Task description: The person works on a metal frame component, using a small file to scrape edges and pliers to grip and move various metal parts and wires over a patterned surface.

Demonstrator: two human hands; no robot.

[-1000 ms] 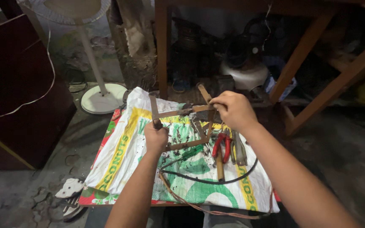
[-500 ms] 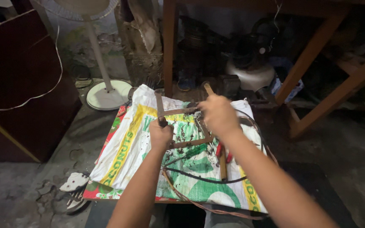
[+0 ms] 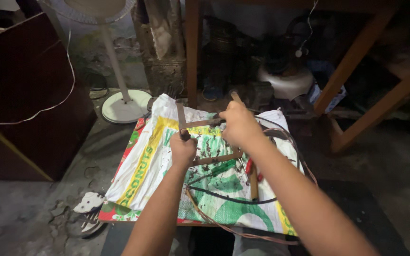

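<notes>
1. A woven plastic sack [image 3: 153, 161] lay flat over the low work surface, serving as a cover. It was white with a yellow band along its left side, green printed shapes across the middle and lower right, and red showing at its left and bottom edges; printed lettering ran along the yellow band.
2. A small boxy package [image 3: 327, 97], white and blue, sat on the floor behind the sack, beside a slanted wooden leg; its details were too dim to tell.
</notes>
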